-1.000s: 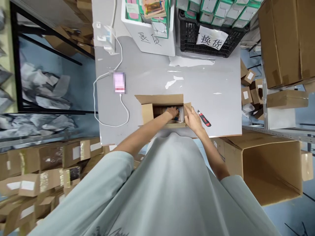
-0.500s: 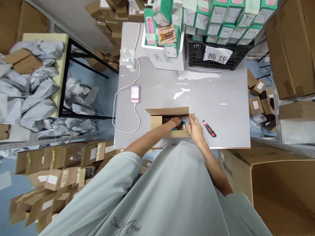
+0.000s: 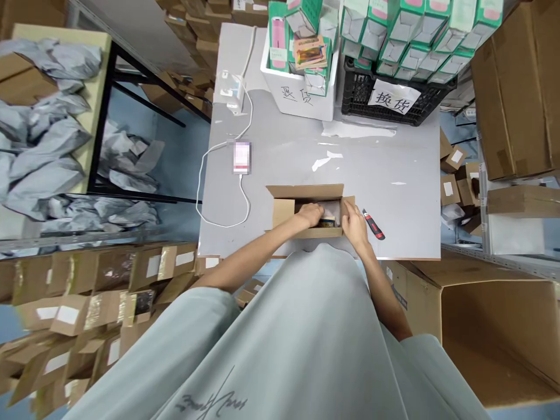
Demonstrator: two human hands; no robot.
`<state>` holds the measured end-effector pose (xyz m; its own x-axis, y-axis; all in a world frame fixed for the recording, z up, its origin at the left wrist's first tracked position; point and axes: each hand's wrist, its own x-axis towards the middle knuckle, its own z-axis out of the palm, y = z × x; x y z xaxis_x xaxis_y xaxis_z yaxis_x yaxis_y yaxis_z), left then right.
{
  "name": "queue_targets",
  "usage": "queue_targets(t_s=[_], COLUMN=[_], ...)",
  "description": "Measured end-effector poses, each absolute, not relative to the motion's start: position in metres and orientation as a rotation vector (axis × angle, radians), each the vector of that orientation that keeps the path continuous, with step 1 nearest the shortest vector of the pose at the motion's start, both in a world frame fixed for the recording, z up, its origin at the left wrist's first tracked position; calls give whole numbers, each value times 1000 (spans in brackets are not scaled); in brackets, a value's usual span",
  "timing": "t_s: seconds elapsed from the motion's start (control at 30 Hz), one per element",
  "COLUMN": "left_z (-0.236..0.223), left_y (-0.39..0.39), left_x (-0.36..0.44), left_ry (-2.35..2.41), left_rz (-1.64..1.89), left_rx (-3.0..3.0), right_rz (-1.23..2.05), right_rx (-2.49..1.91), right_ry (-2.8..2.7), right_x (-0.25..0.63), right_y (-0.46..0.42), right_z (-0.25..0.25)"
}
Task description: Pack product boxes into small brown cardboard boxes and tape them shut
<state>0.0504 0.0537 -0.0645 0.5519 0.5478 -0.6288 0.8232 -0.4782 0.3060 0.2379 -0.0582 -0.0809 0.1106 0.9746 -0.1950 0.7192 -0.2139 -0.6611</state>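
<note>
An opened cardboard box (image 3: 283,214) sits near the front edge of the table, its flaps folded outward. My left hand (image 3: 311,214) reaches into it with curled fingers, at a small item with a printed label (image 3: 327,221). The fingertips are hidden, so what they hold cannot be made out. On the box's right end, my right hand (image 3: 354,226) grips the flap between thumb and fingers. Pale wrapping (image 3: 331,210) shows inside the box beside my left fingers. Just right of my right hand lies a red and black utility knife (image 3: 373,224).
A phone (image 3: 242,157) on a white cable lies to the left. At the back stand a white bin (image 3: 301,105) and a black crate (image 3: 356,96) with green boxes. A power strip (image 3: 231,93) is at back left. A large open carton (image 3: 433,277) stands right.
The view has shifted slightly. My left hand has risen a little within the box, its back more visible, and more pale wrapping shows. My right hand stays on the flap.
</note>
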Motion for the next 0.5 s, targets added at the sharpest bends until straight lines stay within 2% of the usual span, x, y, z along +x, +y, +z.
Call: queue_targets(t_s=[0.1,0.27,0.37,0.43,0.5], left_z=[-27,36,49,47,40], left_y=[40,10,0,-3,-4], left_x=[28,-17,-42,-57,-69], left_ry=[1175,1268,1209,1138,1073], left_rz=[-504,91,365,507,620], left_rx=[2288,2443,2443,2425,2389], right_rz=[819,782,688,840,1171], right_rx=[-1964,-1979,-1889,-1770,-1633], right_ry=[-1645,-1562,-1352,-1153,-967], right_x=[241,241,237,228,214], right_y=[-63,-71,-74,-72,-68], right_z=[-86,-67,-42,-23,-5])
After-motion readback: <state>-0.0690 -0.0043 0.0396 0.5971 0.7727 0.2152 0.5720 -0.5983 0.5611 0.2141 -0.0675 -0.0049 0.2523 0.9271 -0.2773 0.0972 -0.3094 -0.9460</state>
